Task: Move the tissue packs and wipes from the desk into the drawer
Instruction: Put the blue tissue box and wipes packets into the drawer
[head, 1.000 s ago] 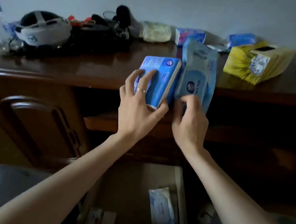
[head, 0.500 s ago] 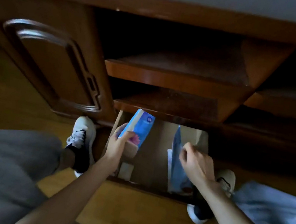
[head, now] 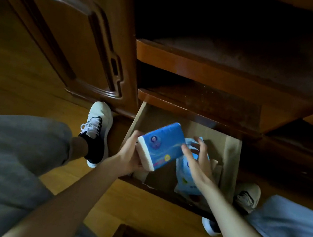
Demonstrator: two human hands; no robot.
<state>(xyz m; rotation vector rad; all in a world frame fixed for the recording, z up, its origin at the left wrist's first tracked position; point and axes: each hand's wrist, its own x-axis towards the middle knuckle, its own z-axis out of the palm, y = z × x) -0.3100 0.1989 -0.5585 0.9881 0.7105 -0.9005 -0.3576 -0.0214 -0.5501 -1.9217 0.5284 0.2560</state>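
The left hand [head: 132,155] grips the tissue pack [head: 159,144] over the open drawer [head: 229,160], not yet released, while the right hand [head: 196,159], fingers spread, rests on the wipes pack [head: 187,181] already lying inside at the right.

Drawer [head: 230,150] open at floor level under two shelves [head: 216,74]. Tissue pack [head: 162,146] in the left hand [head: 132,156] above the drawer's left half; wipes pack [head: 189,177] inside at right, under the right hand [head: 196,158]. Cabinet door [head: 67,28] to the left.
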